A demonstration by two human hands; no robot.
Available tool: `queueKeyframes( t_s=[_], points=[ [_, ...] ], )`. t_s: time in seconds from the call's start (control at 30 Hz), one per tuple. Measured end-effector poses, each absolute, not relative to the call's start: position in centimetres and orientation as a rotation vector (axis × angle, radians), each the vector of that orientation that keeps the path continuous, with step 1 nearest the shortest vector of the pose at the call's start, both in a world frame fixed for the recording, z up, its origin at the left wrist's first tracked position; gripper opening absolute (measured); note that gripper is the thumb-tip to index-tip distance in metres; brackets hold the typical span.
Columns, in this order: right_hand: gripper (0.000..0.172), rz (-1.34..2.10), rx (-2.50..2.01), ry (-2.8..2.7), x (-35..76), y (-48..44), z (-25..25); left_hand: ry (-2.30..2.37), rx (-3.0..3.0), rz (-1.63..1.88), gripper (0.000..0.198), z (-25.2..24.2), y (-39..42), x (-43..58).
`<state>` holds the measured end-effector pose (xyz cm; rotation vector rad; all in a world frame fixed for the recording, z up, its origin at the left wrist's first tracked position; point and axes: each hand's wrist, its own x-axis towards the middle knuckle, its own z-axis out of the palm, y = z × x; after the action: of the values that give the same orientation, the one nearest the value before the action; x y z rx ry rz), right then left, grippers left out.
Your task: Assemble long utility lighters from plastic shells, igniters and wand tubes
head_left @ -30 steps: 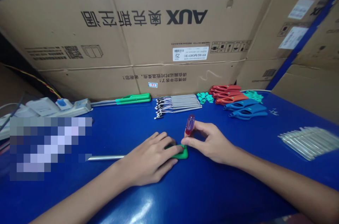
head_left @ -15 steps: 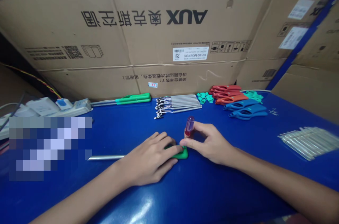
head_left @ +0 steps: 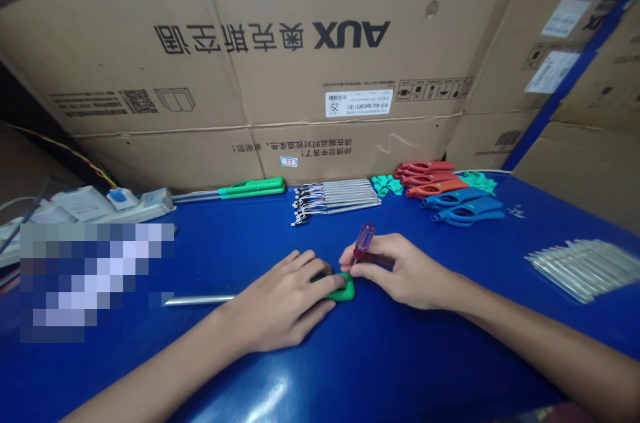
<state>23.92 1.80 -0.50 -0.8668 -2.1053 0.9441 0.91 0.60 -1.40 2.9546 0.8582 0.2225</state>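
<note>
A green long-reach lighter lies flat on the blue table, its metal tube pointing left. My left hand is closed over the green handle and presses it down, hiding much of it. In my right hand is a screwdriver with a clear purple and red handle. The fingers pinch it low, near the shaft. It leans to the right, with its tip down at the handle's right end. The tip itself is too small to make out.
Behind the hands lie two green lighters, several metal tubes with wires, teal pieces, and red and blue handles. Clear-wrapped sticks lie at right, a power strip at left. A cardboard wall closes off the back.
The screwdriver has tilted from nearly upright to leaning right, and my right-hand fingers have shifted around it. My left hand and the green lighter stay in place.
</note>
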Motion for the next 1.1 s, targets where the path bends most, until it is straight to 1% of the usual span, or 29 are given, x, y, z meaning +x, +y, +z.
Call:
queueKeyframes(
  t_s=[0.23,0.4,0.73,1.0,1.1],
  points=[
    [0.012,0.974,-0.852,-2.18,24.2,2.0,0.1,0.845,2.948,0.261,0.03,-1.5,0.5,0.8],
    [0.013,0.902,-0.873,-2.186,24.1,2.0,0.0,0.844,2.944,0.268,0.029,-1.4,0.5,0.8],
    [0.01,0.804,-0.863,-2.122,23.9,2.3,-0.9,0.866,2.928,0.2,0.03,-1.5,0.5,0.9],
    [0.023,0.764,-0.88,-2.088,23.7,2.4,-1.3,0.853,2.952,0.241,0.031,-1.5,0.5,0.9],
    [0.025,0.752,-0.869,-2.087,23.6,2.5,-1.5,0.854,2.985,0.261,0.03,-1.5,0.6,0.8]
  ],
)
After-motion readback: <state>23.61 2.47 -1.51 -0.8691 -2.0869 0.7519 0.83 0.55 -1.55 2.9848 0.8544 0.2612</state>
